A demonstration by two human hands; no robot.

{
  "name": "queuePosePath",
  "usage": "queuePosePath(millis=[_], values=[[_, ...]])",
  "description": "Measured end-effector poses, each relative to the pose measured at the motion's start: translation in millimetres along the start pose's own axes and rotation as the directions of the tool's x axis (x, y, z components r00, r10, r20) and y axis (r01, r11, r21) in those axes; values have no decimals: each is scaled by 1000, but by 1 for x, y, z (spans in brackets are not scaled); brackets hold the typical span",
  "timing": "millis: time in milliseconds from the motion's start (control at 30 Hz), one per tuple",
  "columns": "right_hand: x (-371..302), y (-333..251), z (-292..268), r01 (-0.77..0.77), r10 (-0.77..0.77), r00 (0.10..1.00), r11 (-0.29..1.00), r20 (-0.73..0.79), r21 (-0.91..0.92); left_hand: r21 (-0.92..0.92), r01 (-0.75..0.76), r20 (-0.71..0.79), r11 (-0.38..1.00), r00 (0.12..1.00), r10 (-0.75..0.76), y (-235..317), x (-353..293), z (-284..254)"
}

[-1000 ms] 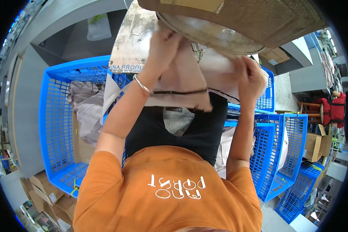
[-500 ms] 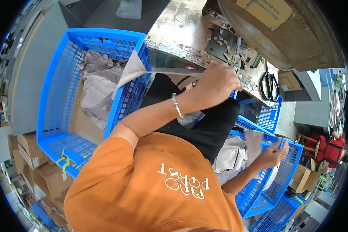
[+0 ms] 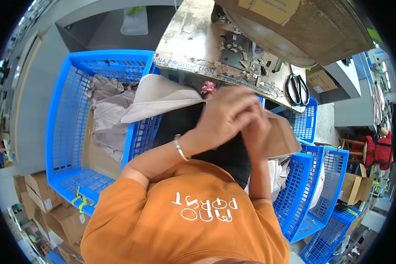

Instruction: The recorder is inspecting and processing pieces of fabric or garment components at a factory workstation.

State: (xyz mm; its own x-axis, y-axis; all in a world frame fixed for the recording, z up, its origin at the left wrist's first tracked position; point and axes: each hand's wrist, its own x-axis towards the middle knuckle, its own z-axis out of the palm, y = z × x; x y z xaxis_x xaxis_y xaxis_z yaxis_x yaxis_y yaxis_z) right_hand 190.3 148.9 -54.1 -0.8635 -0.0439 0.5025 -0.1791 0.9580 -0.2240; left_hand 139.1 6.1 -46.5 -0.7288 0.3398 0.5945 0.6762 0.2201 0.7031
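Since hands (image 3: 242, 116) rejoined, beige cloth (image 3: 279, 136) gripped

Garment workshop, blue crates (image 3: 70, 132) of fabric pieces, worn worktable (image 3: 193, 48), scissors (image 3: 297, 89)

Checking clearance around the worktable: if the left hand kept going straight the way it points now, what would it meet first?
The left hand points right, and the right hand lies against it, both on the beige cloth. So it would meet the right hand first, then the cloth; depth is hard to judge.
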Motion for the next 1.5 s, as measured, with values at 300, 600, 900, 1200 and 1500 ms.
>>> queuePosePath(millis=[300, 600, 900, 1200, 1500], values=[[60, 62, -55, -216, 294, 927, 927, -235, 307, -152, 468, 202, 871, 877, -436, -28, 33, -33], [78, 102, -32, -376, 443, 896, 792, -29, 482, -90, 466, 323, 880, 850, -417, -63, 113, -42], [92, 101, -30, -402, 456, 890, 785, 1, 471, -321, 642, 442, 696, 752, -489, -89, 129, -41], [93, 101, -26, -420, 505, 862, 745, -27, 518, -438, 493, 312, 752, 867, -388, -97, 137, -36], [-18, 140, -94, -559, 547, 786, 828, -288, 45, -134, 479, 234, 867, 866, -443, -64, 96, -63]])
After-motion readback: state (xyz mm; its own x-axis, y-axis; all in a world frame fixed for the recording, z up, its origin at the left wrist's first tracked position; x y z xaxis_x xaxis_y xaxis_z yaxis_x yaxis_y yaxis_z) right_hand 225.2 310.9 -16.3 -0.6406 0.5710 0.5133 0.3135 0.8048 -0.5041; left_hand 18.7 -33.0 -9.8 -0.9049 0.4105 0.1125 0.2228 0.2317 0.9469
